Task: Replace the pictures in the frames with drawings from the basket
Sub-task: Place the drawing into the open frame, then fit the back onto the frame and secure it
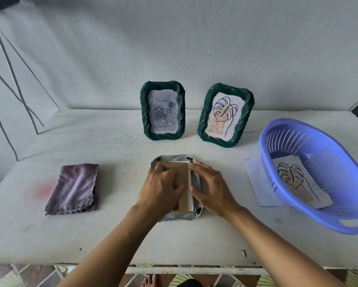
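A pale frame (179,159) lies face down at the table's middle, its brown back board (183,183) on top. My left hand (162,186) presses flat on the board. My right hand (212,187) rests on the frame's right side, fingertips at the board's edge. Two dark green frames stand upright at the back: the left one (162,110) holds a bluish rose picture, the right one (225,114) holds a leaf line drawing. At the right sits a blue-violet basket (310,175), and inside it lies a leaf drawing (298,179).
A folded purple cloth (74,188) lies left of the face-down frame. A white sheet (256,179) sticks out from under the basket's left side. The wall rises just behind the upright frames. The table's front edge (174,266) is near my body.
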